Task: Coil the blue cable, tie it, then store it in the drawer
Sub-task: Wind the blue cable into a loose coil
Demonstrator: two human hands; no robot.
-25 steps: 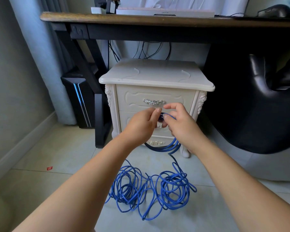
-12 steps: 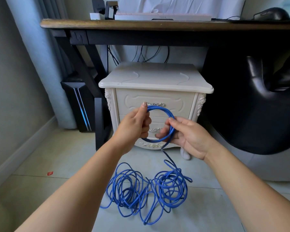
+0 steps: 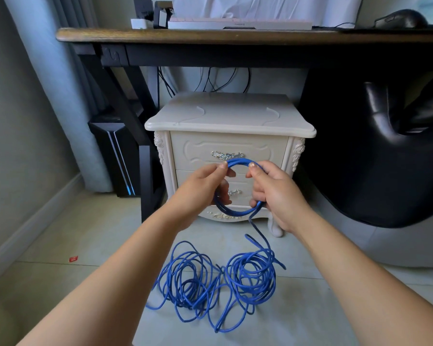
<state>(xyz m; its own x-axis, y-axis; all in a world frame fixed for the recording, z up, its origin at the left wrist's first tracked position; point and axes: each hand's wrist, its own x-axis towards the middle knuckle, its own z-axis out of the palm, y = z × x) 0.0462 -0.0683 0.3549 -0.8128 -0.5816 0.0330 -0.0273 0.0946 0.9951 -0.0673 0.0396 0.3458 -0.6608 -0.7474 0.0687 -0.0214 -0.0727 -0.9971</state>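
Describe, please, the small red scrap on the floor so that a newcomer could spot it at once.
Start at the white nightstand under the wooden desk and look left, past the black computer tower. On the pale floor tiles near the baseboard lies the red scrap. It is the only red thing there, well apart from the blue cable.

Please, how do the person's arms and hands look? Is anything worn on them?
The left forearm and right forearm are bare; no sleeves show. The left hand and right hand wear no gloves, and no ring, watch or bracelet is visible. The thumbnails look short and unpainted.
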